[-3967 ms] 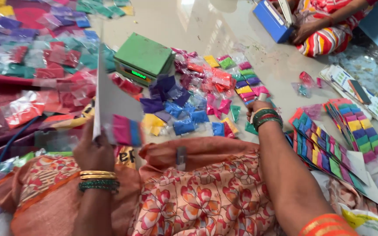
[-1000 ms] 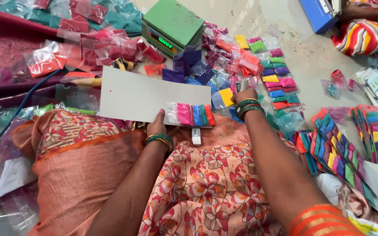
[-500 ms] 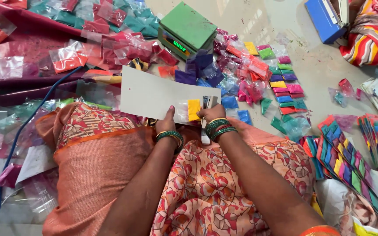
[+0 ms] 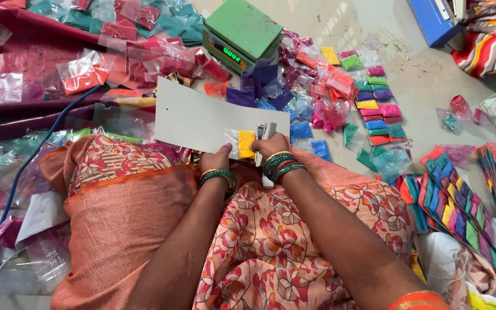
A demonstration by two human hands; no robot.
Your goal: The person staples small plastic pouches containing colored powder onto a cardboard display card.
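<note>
A white card strip (image 4: 202, 117) lies across my lap, over the floor. A small yellow powder packet (image 4: 246, 143) sits at its near right end. My left hand (image 4: 219, 158) grips the card's lower edge just left of the packet. My right hand (image 4: 271, 146) is closed around a silver stapler (image 4: 264, 135) set over the card's right end, touching the packet. Green and gold bangles circle both wrists.
A green weighing scale (image 4: 242, 31) stands beyond the card. Loose colour packets (image 4: 340, 86) lie scattered around it. Finished cards of packets (image 4: 460, 201) are stacked at right. A blue cable (image 4: 15, 183) runs at left. Another person sits at top right (image 4: 489, 34).
The card has been lowered from upright to flat across my lap. My right hand left the packet pile and came onto the card's end with the stapler; a yellow packet now sits there.
</note>
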